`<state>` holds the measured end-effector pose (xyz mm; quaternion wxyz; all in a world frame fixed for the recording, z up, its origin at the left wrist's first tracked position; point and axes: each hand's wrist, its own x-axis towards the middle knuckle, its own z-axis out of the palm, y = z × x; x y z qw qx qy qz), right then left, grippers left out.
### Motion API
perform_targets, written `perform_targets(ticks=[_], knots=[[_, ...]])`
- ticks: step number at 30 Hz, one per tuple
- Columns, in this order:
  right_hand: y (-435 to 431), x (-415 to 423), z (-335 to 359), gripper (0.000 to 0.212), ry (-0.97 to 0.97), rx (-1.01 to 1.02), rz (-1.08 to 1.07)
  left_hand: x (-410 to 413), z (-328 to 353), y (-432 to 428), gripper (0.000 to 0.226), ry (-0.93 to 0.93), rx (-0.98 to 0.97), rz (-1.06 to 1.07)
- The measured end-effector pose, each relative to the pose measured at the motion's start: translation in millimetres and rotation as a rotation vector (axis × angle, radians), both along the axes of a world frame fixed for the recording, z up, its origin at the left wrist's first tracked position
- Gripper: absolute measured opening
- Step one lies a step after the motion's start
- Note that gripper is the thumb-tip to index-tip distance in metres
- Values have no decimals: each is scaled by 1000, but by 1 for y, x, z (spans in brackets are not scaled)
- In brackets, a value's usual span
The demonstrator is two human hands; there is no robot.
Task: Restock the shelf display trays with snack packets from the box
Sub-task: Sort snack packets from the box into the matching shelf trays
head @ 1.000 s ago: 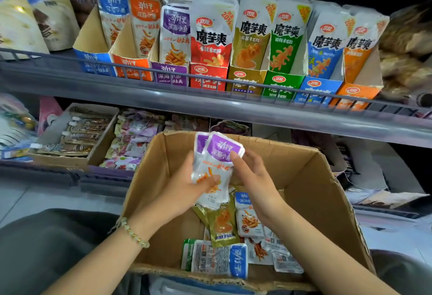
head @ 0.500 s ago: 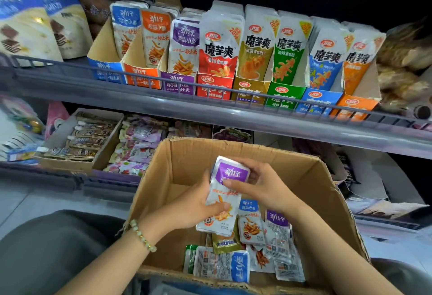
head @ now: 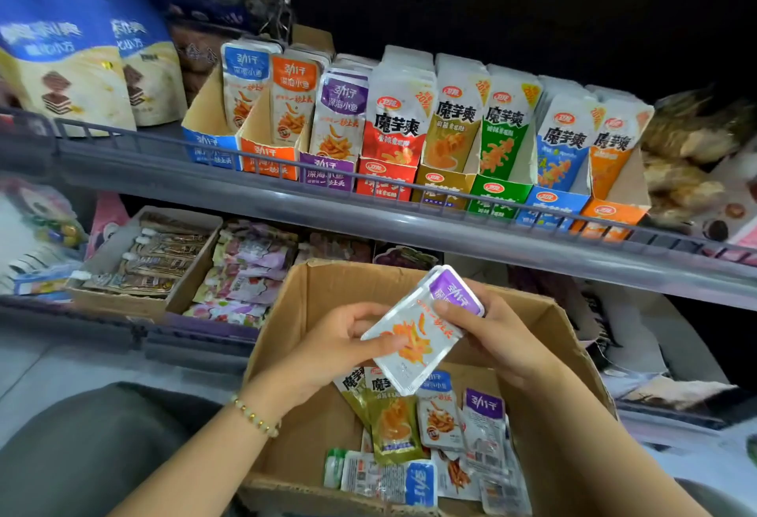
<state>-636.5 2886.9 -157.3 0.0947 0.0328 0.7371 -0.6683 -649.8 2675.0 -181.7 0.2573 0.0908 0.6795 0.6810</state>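
Observation:
A small stack of purple-topped snack packets (head: 426,336) hangs tilted over the open cardboard box (head: 286,336). My left hand (head: 340,344) grips the stack's lower left edge, thumb on its face. My right hand (head: 499,336) holds its upper right end. Loose packets (head: 434,430) in olive, blue and purple lie on the box floor below. On the upper shelf stand display trays; the purple tray (head: 327,174) holds matching purple packets, between an orange tray (head: 268,160) and a red tray (head: 385,180).
A grey wire rail (head: 409,226) fronts the upper shelf. Green, blue and orange trays (head: 549,205) continue to the right. Large blue-and-cream bags (head: 69,62) stand at upper left. On the lower shelf sit a cardboard tray of brown sachets (head: 151,262) and pink-purple packets (head: 245,275).
Both hands squared the purple packets into one stack and tilted it, purple top to the right. The view moved closer to the shelf and lower.

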Motion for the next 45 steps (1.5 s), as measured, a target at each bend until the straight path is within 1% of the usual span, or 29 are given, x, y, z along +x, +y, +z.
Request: perform_targets(ticks=[2, 5, 7, 8, 10, 12, 18, 20, 22, 24, 25, 28, 30, 34, 37, 39, 42, 44, 45], knots=[[-2, 1, 10, 36, -52, -99, -11, 3, 6, -2, 37, -32, 107, 21], [-9, 0, 27, 38, -97, -237, -51, 5, 17, -4, 37, -84, 268, 101], [-14, -2, 41, 36, -110, -250, -62, 4, 27, -8, 36, -47, 301, 146], [-17, -4, 50, 34, -101, -216, -51, 3, 32, -11, 35, 11, 279, 167], [-23, -10, 69, 35, -42, -76, -7, -2, 43, -17, 30, 123, 234, 221], [-30, -18, 92, 40, 38, 51, 14, -10, 54, -24, 24, 178, 253, 278], [-61, -52, 156, 42, 246, 205, 36, -47, 100, -43, 23, 307, 365, 323], [-71, -69, 176, 43, 320, 266, 20, -66, 113, -52, 27, 390, 361, 323], [-79, -89, 196, 41, 397, 323, -9, -84, 119, -63, 39, 515, 267, 351], [-87, -110, 213, 42, 438, 377, -20, -102, 118, -74, 50, 650, 87, 412], [-92, -119, 220, 43, 441, 399, -22, -111, 115, -79, 52, 720, -34, 439], [-107, -148, 232, 40, 450, 482, -18, -131, 105, -93, 49, 952, -479, 442], [-115, -165, 233, 41, 467, 592, -5, -142, 96, -97, 46, 1028, -638, 396], [-130, -192, 223, 46, 393, 792, 70, -156, 84, -98, 34, 1075, -728, 335], [-140, -204, 210, 46, 327, 933, 136, -162, 81, -97, 27, 1085, -729, 340], [-145, -208, 203, 48, 303, 1073, 179, -164, 79, -96, 21, 1099, -735, 353], [-152, -208, 200, 61, 276, 1362, 235, -166, 79, -95, 16, 1111, -720, 368], [-154, -210, 198, 69, 268, 1428, 246, -167, 77, -96, 14, 1110, -697, 382], [-154, -211, 198, 69, 264, 1438, 258, -168, 77, -96, 15, 1110, -690, 390]])
